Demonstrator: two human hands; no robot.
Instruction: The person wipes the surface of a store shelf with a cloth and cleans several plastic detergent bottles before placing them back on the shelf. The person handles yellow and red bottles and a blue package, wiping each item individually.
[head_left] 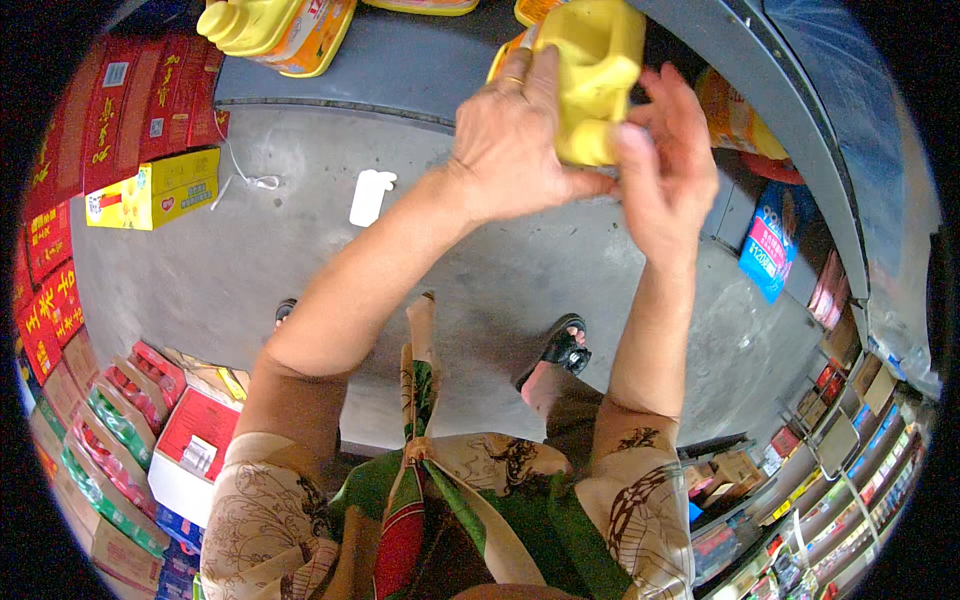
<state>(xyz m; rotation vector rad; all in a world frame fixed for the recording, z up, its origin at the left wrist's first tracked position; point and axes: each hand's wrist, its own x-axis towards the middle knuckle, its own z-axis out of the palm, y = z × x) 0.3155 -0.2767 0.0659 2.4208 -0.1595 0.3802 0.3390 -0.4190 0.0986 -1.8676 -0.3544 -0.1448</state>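
Floor: grey concrete (480,320), running from the front edge of the grey shelf toward the wearer's shoes.
Shelf (landmark): grey shelf (400,75), front edge curved by the lens; its surface shows between the second jug (285,35) and the left hand (510,140).
Side limit, left: red cartons (125,110), stacked beyond the shelf's left end.
Side limit, right: stocked racks (850,450), well apart from the shelf, on the wearer's side.
Yellow carton: container (180,188), in front of the shelf's left end, beside the red cartons; contents hidden.
Held jug, place: yellow jug (592,90), raised over the shelf's front edge, right of its middle.
Held jug, axis: long axis roughly front to back; cap (588,143) points toward the wearer, base end toward the shelf's rear; exact tilt cannot be told.
Held jug, contents: walls opaque; fill cannot be told.
Left grip: fingers pressed on the jug's labelled left side, thumb extended near the cap.
Right grip: right hand (678,175) cupped beside the jug, fingers spread, blurred; contact with the cap cannot be told.
Blue packet: printed packet (772,240), near the shelf's right end.
White item: small flat object (368,200), on the floor in front of the shelf.
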